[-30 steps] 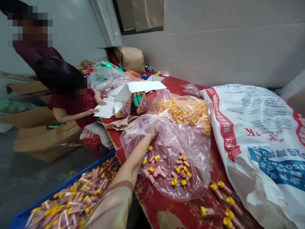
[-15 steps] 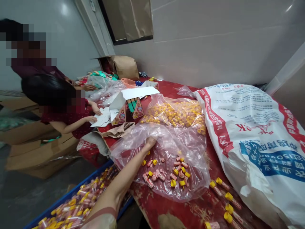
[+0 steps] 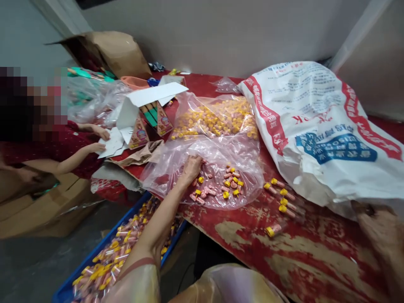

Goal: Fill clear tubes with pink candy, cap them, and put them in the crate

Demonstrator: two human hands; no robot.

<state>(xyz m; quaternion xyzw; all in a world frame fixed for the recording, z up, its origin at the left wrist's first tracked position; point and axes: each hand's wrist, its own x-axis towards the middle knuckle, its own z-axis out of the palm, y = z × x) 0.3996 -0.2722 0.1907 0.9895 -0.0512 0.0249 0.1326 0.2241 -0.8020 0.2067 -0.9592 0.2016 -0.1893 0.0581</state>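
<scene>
My left hand (image 3: 192,168) reaches onto the clear plastic bag (image 3: 158,174) spread on the table. Its fingers are bent down and drawn together at the loose pieces; whatever they hold is hidden. Beside it on the plastic lie small pink-and-white candies (image 3: 212,192) and yellow caps (image 3: 225,195). My right hand (image 3: 377,229) is at the far right, at the lower edge of the white printed sack (image 3: 318,109). Its fingers are dim and partly hidden, so their grip does not show. Several filled tubes with yellow caps (image 3: 284,202) lie between the hands, nearer the sack.
A heap of yellow-capped pieces (image 3: 217,115) fills the bag's far part. Below the table's left edge stands a blue crate (image 3: 71,280) of capped tubes. A co-worker (image 3: 78,147) handles white card (image 3: 110,143) near display boxes (image 3: 139,132). Cardboard boxes (image 3: 47,210) stand at left.
The view has tilted down and turned right. My left hand has come out from the bag's fold to the loose candies. My right hand has come into view by the sack.
</scene>
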